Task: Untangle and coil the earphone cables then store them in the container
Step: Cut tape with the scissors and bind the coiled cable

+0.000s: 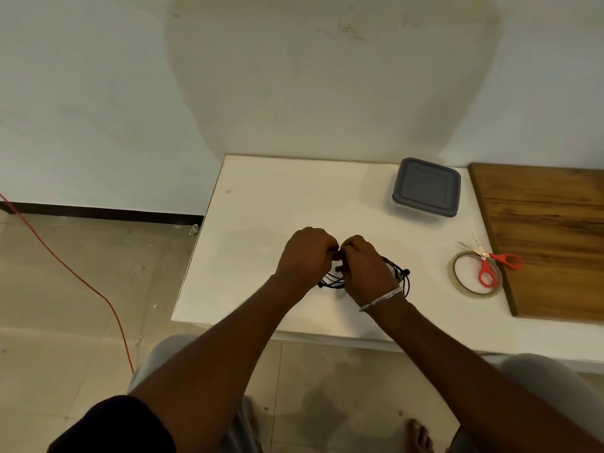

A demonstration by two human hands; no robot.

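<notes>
Black earphone cables (pixel 400 276) lie in loops on the white table (pixel 261 204), mostly hidden under my hands. My left hand (pixel 305 253) and my right hand (pixel 366 266) meet above the bundle, fingers curled, each pinching a part of the cable between them. Loops stick out to the right of my right wrist and below the gap between my hands. The container (pixel 426 188), a square clear box with a grey lid on it, stands at the back right of the table, well apart from my hands.
Red-handled scissors (pixel 490 259) lie across a roll of clear tape (pixel 475 277) to the right. A wooden board (pixel 549 237) covers the table's right end. A red cord (pixel 75 276) runs over the tiled floor at left. A wall rises behind the table.
</notes>
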